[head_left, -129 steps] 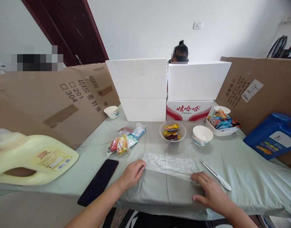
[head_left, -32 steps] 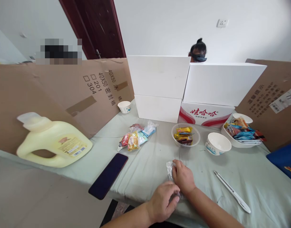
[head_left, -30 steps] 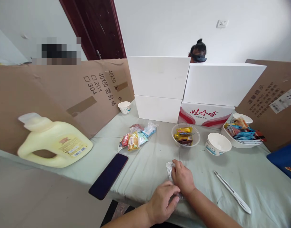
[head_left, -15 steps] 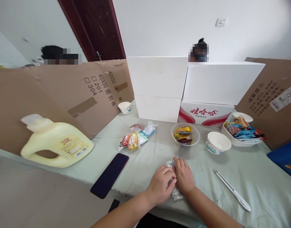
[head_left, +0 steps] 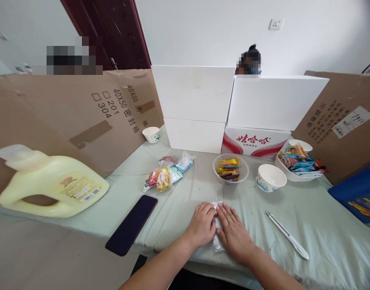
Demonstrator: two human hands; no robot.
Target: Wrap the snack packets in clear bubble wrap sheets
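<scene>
A folded piece of clear plastic wrap (head_left: 217,241) lies on the pale green tablecloth (head_left: 179,193) near the front edge. My left hand (head_left: 201,225) and my right hand (head_left: 233,231) lie side by side on it, palms down, fingers flat and pressing it against the cloth. Most of the wrap is hidden under the hands; only a strip between them and a corner at the front show.
A black phone (head_left: 131,224) lies left, a yellow jug (head_left: 48,185) beyond it. A white pen-like tool (head_left: 287,235) lies right. Snack packets (head_left: 165,174), a clear bowl of snacks (head_left: 230,168), a white paper bowl (head_left: 270,177), white boxes (head_left: 197,104) and cardboard walls stand behind.
The wrap, spread wide 4.3 s ago, is now folded small. My left hand has moved up beside my right, and both have flattened onto it.
</scene>
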